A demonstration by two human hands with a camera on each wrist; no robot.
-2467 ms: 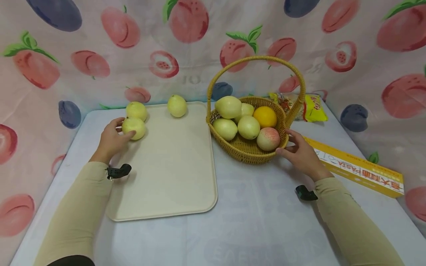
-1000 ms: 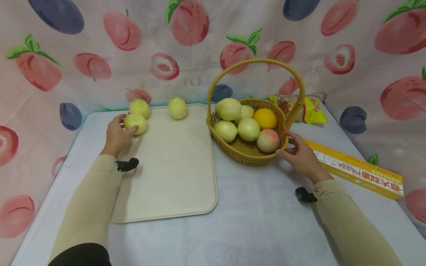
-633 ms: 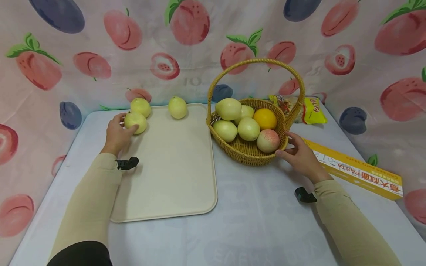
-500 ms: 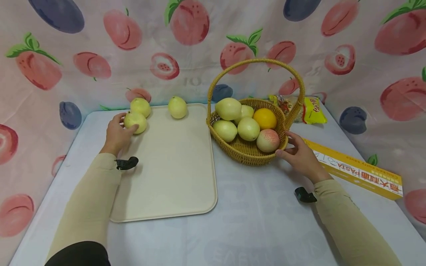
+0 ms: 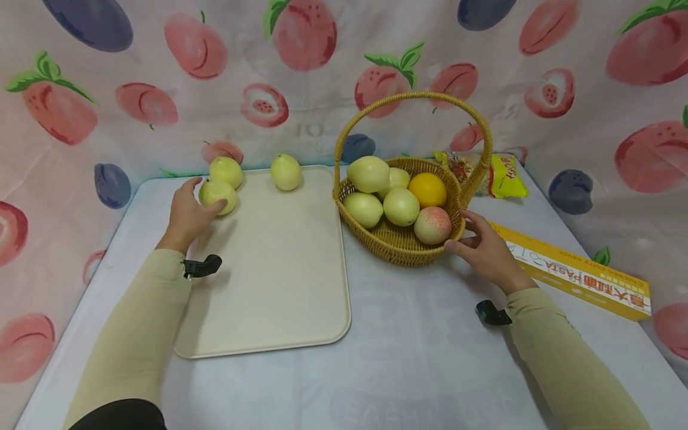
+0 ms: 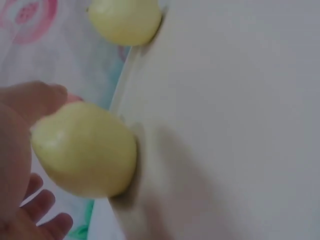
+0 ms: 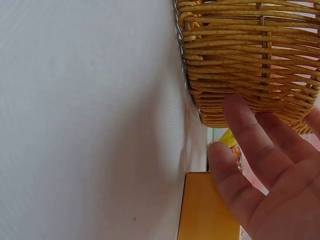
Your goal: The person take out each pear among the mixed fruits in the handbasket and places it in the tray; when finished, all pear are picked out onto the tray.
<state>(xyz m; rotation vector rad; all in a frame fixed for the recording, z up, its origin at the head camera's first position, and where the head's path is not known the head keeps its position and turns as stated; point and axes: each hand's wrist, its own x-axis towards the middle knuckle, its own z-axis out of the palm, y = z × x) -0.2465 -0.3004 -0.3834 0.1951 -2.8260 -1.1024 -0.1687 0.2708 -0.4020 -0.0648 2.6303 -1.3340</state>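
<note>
My left hand (image 5: 185,216) is around a pale yellow-green pear (image 5: 217,197) on the left edge of the cream tray (image 5: 269,269). In the left wrist view, its fingers (image 6: 41,205) stand spread apart from the pear, which rests on the tray. A second pear (image 5: 226,172) touches it from behind, and a third pear (image 5: 286,172) sits at the tray's back edge. My right hand (image 5: 486,248) rests against the right end of the wicker basket (image 5: 395,254); in the right wrist view its fairly straight fingers (image 7: 250,132) touch the weave. Several pears, an orange (image 5: 428,190) and a peach (image 5: 433,225) lie inside.
A yellow pasta box (image 5: 580,272) lies to the right of my right hand. Behind the basket is a yellow snack packet (image 5: 507,175). The basket's tall handle (image 5: 414,94) arches over the fruit. A fruit-print cloth (image 5: 317,119) hangs behind the white-covered table (image 5: 419,358).
My left hand has shifted the front pear slightly away and to the right, nudging the rear one along. Since half a second ago, its fingers have loosened from the pear. The right hand stays put.
</note>
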